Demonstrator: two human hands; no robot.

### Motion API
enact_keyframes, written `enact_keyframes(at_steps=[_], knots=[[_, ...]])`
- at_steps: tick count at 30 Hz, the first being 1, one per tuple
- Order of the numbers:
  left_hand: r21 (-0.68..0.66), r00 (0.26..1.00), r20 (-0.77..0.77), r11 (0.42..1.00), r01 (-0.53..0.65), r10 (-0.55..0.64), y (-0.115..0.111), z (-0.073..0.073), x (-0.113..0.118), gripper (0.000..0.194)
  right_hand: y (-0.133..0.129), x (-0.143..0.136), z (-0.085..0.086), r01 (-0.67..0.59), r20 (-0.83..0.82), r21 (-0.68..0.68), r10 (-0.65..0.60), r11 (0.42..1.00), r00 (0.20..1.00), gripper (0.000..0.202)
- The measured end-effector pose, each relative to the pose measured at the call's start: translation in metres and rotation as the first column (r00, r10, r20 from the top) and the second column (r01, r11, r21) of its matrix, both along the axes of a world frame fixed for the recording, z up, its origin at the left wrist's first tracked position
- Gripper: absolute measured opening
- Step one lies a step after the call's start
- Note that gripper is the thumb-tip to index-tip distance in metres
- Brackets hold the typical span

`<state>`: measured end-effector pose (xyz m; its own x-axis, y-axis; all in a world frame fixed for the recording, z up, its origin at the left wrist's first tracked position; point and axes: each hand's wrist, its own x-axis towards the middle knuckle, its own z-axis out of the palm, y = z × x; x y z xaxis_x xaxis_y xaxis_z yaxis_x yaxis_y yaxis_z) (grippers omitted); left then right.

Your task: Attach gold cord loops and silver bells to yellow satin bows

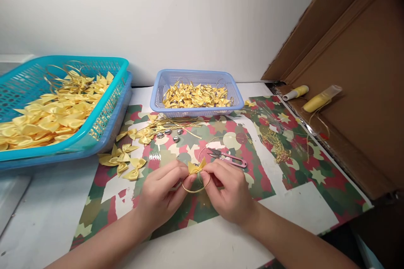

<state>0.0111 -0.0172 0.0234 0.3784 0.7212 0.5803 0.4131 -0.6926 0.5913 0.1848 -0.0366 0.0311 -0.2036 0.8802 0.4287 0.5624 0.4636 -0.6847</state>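
Left hand (164, 195): fingers pinched shut on yellow bow (197, 167) + gold wire ring (196, 185), held just above the mat.
Right hand (227, 195): fingertips closed on same bow from the other side, hands nearly touching.
Bow: centre front, sits atop ring, between both thumbs.
Snips (227, 157): pink, lying on mat just behind R hand.
Mat (284, 185): red/green star print, no readable text.
Loose bows (121, 159): on mat left of hands.
Teal basket (107, 65): far left, full of bows.
Blue basket (167, 77): centre back, holds gold pieces.
Writing/brands: none legible.
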Motion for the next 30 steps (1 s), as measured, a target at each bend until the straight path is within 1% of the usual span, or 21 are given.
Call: enact_keyframes(at_steps=[2, 4, 5, 7, 9, 11, 13, 15, 17, 18, 19, 21, 23, 24, 25, 26, 27, 28, 30], knots=[[-0.046, 1.000, 0.009, 0.999, -0.015, 0.016, -0.001, 0.002, 0.001, 0.019, 0.000, -0.001, 0.001, -0.007, -0.052, -0.048, 0.004, 0.999, 0.999, 0.018], [-0.161, 0.998, 0.016, 0.985, -0.060, 0.063, -0.001, 0.004, 0.002, 0.022, 0.001, -0.002, 0.003, -0.008, -0.141, -0.132, -0.011, 0.991, 0.990, 0.018], [-0.242, 0.996, 0.023, 0.967, -0.080, 0.088, -0.002, 0.005, 0.003, 0.024, 0.001, -0.003, 0.003, -0.011, -0.192, -0.188, -0.025, 0.982, 0.981, 0.018], [-0.419, 0.990, 0.056, 0.904, -0.092, 0.127, -0.002, 0.006, 0.004, 0.028, 0.002, -0.005, 0.003, -0.029, -0.294, -0.317, -0.069, 0.948, 0.953, 0.017], [-0.583, 0.981, 0.119, 0.811, -0.055, 0.152, -0.002, 0.007, 0.005, 0.030, 0.004, -0.006, 0.003, -0.077, -0.392, -0.440, -0.115, 0.895, 0.913, 0.017], [-0.704, 0.967, 0.182, 0.710, 0.000, 0.180, -0.001, 0.009, 0.006, 0.030, 0.006, -0.006, 0.003, -0.148, -0.485, -0.520, -0.149, 0.841, 0.862, 0.017], [-0.775, 0.956, 0.219, 0.630, 0.050, 0.193, 0.002, 0.010, 0.007, 0.030, 0.009, -0.005, 0.002, -0.229, -0.555, -0.569, -0.163, 0.790, 0.816, 0.019], [-0.819, 0.954, 0.231, 0.568, 0.084, 0.192, 0.005, 0.012, 0.008, 0.032, 0.012, -0.004, 0.001, -0.300, -0.590, -0.604, -0.161, 0.739, 0.791, 0.021], [-0.848, 0.956, 0.222, 0.522, 0.093, 0.190, 0.008, 0.013, 0.007, 0.035, 0.014, -0.002, 0.002, -0.339, -0.603, -0.619, -0.152, 0.709, 0.783, 0.023], [-0.855, 0.958, 0.216, 0.511, 0.092, 0.189, 0.008, 0.014, 0.006, 0.036, 0.015, 0.000, 0.002, -0.345, -0.610, -0.615, -0.151, 0.709, 0.778, 0.024], [-0.855, 0.959, 0.213, 0.510, 0.090, 0.187, 0.009, 0.014, 0.005, 0.036, 0.016, 0.002, 0.003, -0.344, -0.619, -0.606, -0.154, 0.717, 0.770, 0.025], [-0.845, 0.961, 0.206, 0.529, 0.080, 0.183, 0.013, 0.018, 0.003, 0.036, 0.018, 0.007, 0.005, -0.327, -0.633, -0.584, -0.165, 0.743, 0.756, 0.026], [-0.808, 0.966, 0.190, 0.587, 0.052, 0.176, 0.022, 0.028, 0.002, 0.035, 0.019, 0.012, 0.007, -0.279, -0.633, -0.552, -0.176, 0.786, 0.754, 0.026], [-0.771, 0.969, 0.169, 0.636, 0.016, 0.180, 0.030, 0.035, 0.002, 0.035, 0.020, 0.015, 0.008, -0.247, -0.627, -0.532, -0.181, 0.810, 0.758, 0.025], [-0.692, 0.974, 0.148, 0.722, -0.022, 0.171, 0.041, 0.044, 0.004, 0.034, 0.020, 0.017, 0.008, -0.213, -0.618, -0.514, -0.187, 0.831, 0.763, 0.025], [-0.604, 0.978, 0.092, 0.791, -0.097, 0.189, 0.055, 0.054, 0.007, 0.032, 0.021, 0.020, 0.008, -0.179, -0.609, -0.498, -0.196, 0.848, 0.768, 0.025], [-0.519, 0.970, 0.040, 0.835, -0.184, 0.239, 0.070, 0.064, 0.009, 0.031, 0.021, 0.022, 0.008, -0.149, -0.599, -0.488, -0.206, 0.860, 0.774, 0.025], [-0.462, 0.957, -0.007, 0.848, -0.259, 0.289, 0.086, 0.074, 0.012, 0.033, 0.022, 0.023, 0.007, -0.124, -0.586, -0.482, -0.214, 0.867, 0.782, 0.025], [-0.398, 0.930, -0.137, 0.840, -0.368, 0.342, 0.117, 0.090, 0.015, 0.029, 0.022, 0.026, 0.006, -0.088, -0.556, -0.469, -0.217, 0.879, 0.802, 0.025]])
